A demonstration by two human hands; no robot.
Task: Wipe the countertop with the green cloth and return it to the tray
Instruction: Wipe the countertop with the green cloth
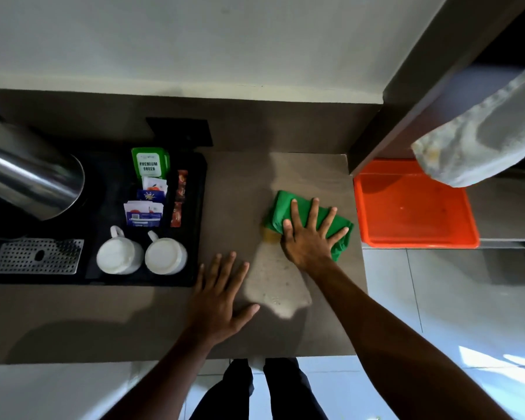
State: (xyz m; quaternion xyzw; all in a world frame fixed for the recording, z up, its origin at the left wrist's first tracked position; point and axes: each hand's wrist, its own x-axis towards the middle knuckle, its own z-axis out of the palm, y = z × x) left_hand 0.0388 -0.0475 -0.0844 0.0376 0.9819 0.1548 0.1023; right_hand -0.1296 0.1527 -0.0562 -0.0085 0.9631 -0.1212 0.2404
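Note:
The green cloth [281,209] lies bunched on the brown countertop [234,189], near its right edge. My right hand [308,237] presses flat on the cloth with fingers spread. A small yellowish patch [270,234] shows at the cloth's near left corner. My left hand [220,294] rests flat on the counter to the left and nearer me, holding nothing. The orange tray [415,234] sits on a lower surface just right of the counter, and nothing lies in it.
A black tray [199,207] on the left holds two white cups [141,256], tea sachets [147,189], a steel kettle [28,174] and a drip grate [38,256]. A pale cloth [482,137] hangs at upper right. Dark wall panel behind the orange tray.

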